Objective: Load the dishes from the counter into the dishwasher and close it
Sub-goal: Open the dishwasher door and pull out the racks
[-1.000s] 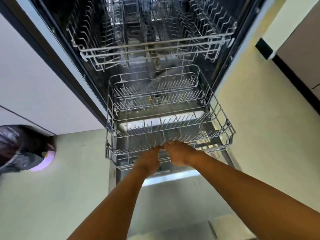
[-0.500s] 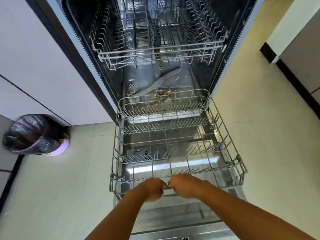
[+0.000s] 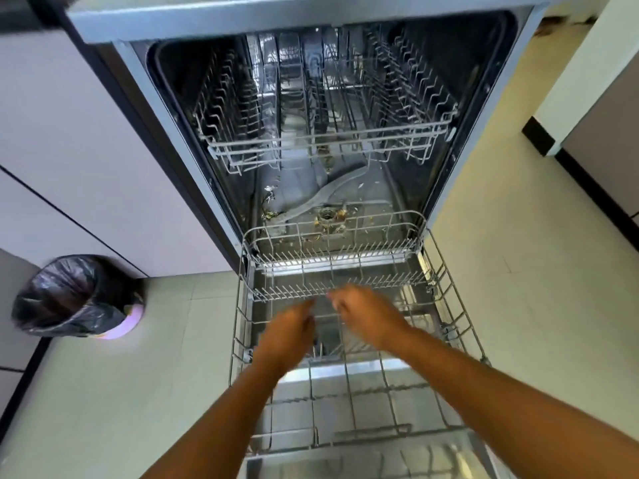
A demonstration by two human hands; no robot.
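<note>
The dishwasher is wide open, and its lower rack is pulled right out over the door. No dishes are seen in it or in the upper rack, and none are in view at all. So all the loading and the closing are judged to be left. A moment ago the rack's front was gripped. Now it has been let go: the left hand and right hand are held loose above it, and nothing is held.

Head view, steeply down, close
</note>
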